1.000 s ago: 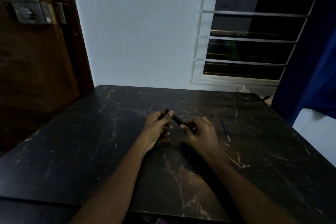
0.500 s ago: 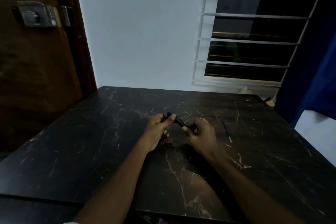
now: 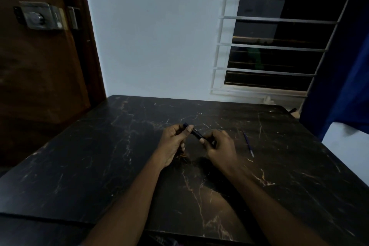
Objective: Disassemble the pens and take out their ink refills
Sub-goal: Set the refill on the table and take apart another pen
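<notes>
Both of your hands meet over the middle of the table (image 3: pixel 95 158), each grasping one end of a dark pen (image 3: pixel 196 134). Your left hand (image 3: pixel 172 144) pinches the end that points to 10 o'clock, thumb laid across the barrel and fingers curled behind it. Your right hand (image 3: pixel 221 149) grips the 4 o'clock end, fingers curled round it so that this end is hidden. Only a short stretch of barrel shows between the two hands; whether its parts are joined or loosened cannot be told in this dim light. At 3 o'clock from your right hand, near but not touching it, a thin refill (image 3: pixel 248 144) lies loose on the table, pale tip toward you. Beyond the table a wooden door (image 3: pixel 40 78) with a metal lock (image 3: pixel 40 16) stands at 10 o'clock, a barred window (image 3: pixel 279 18) at 1 o'clock and a blue curtain (image 3: pixel 345 86) at 3 o'clock.
</notes>
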